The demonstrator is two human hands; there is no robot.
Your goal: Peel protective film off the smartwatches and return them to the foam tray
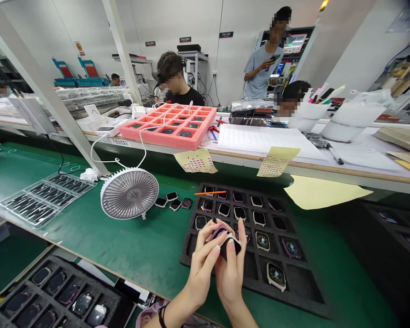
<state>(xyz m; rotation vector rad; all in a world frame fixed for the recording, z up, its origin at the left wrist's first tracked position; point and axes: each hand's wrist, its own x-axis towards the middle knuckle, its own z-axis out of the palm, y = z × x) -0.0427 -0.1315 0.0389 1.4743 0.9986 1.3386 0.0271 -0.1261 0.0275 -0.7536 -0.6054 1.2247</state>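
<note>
Both my left hand and my right hand pinch a dark smartwatch body with a pink-purple edge between their fingers, just above a black foam tray. The tray's square slots hold several smartwatch bodies, some with lit screens, such as the one at the near right. An orange stick lies across the tray's far end. Several loose watch bodies sit on the green mat to the left of the tray.
A white desk fan stands on the mat beside clear plastic trays of dark parts. Beyond the raised shelf edge lie a pink foam tray and papers. A seated person and a standing person are ahead.
</note>
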